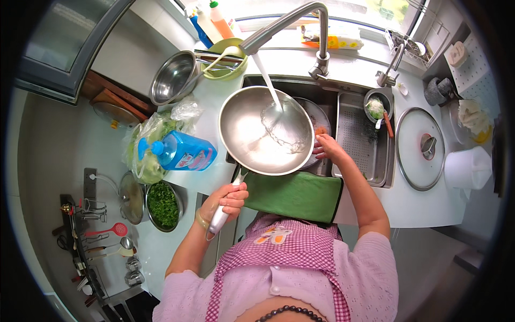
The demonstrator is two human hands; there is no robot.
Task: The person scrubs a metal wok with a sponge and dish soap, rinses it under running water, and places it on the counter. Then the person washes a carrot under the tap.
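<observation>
My left hand [229,201] grips the metal handle [220,217] of a stainless steel frying pan [245,120], held over the left sink basin. Water runs from the large faucet [257,38] into the pan and pools on its right side. At the pan's right rim is my right hand [330,149], fingers bent toward the rim; whether they grip it cannot be told. Below the pan, partly hidden, a round greyish vessel [322,116] lies in the basin [333,86], with a small orange bit [320,131] near my right fingertips.
A perforated steel tray [354,120] fills the right basin, with a small pot [388,100] at its back corner. A glass lid [414,161] lies right. Left are a blue soap bottle [187,151], bagged greens [147,157] and a bowl of chopped greens [163,205]. A green mat [293,197] covers the front edge.
</observation>
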